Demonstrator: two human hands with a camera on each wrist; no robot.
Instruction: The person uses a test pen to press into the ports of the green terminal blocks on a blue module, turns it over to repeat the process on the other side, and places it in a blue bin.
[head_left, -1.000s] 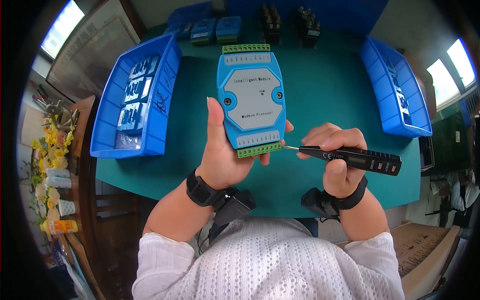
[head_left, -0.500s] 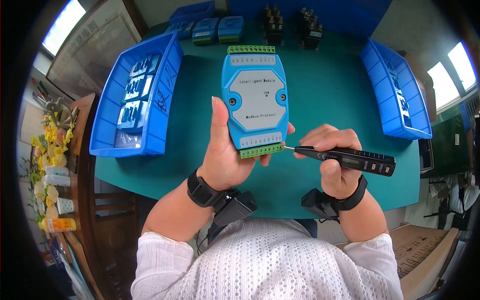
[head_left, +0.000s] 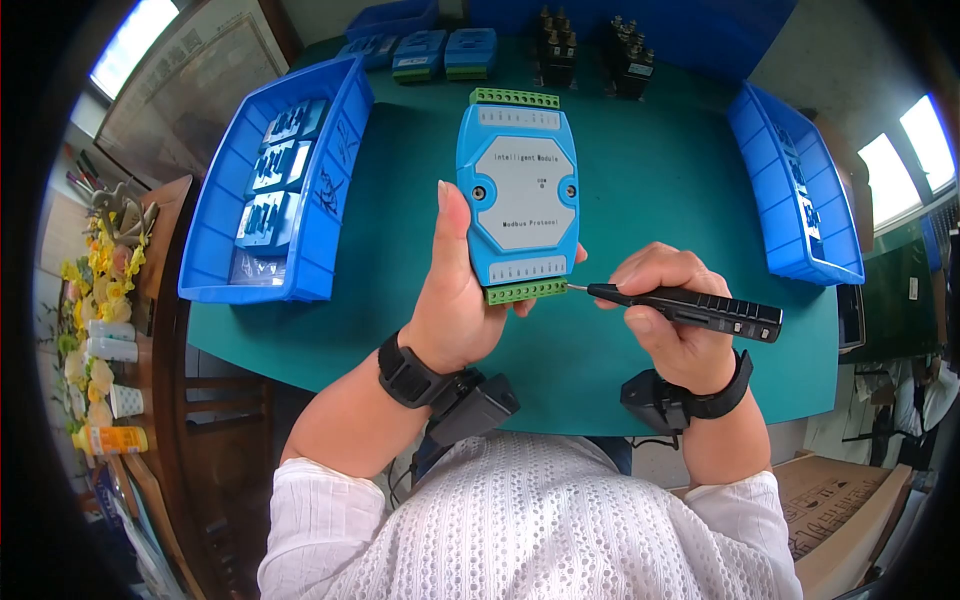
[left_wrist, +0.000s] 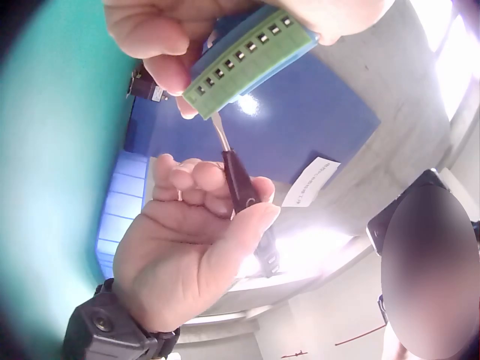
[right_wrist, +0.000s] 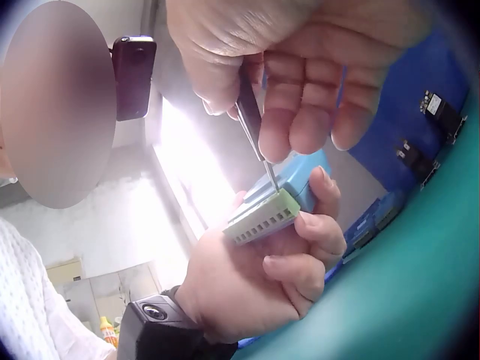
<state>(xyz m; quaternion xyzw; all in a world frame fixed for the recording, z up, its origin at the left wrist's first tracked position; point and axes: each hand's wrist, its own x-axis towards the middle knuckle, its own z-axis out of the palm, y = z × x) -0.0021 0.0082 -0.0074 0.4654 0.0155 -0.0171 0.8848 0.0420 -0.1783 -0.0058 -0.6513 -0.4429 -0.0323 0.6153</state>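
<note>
My left hand [head_left: 455,305] grips a blue "Intelligent Module" [head_left: 525,200] over the table, thumb along its left side and fingers behind it. A green screw-terminal block [head_left: 526,291] runs along its near edge, and a matching block [head_left: 515,97] along the far one. In my right hand [head_left: 690,340] a black voltage tester pen [head_left: 705,311] is pinched between thumb and fingers. Its thin metal blade meets the right end of the near block. The left wrist view shows the block's row of square openings [left_wrist: 240,56], and the blade [right_wrist: 271,177] touches the block's corner in the right wrist view.
Blue bins stand at the left [head_left: 312,230] and right [head_left: 800,200], holding blue modules. More modules [head_left: 470,52] lie at the back of the green table [head_left: 400,180], near two black components with metal posts [head_left: 630,62]. Flowers [head_left: 105,290] are at far left.
The module has shifted slightly right in the head view. The tester pen has rolled in my right hand, turning its display out of sight. Its tip stays by the near block's right end.
</note>
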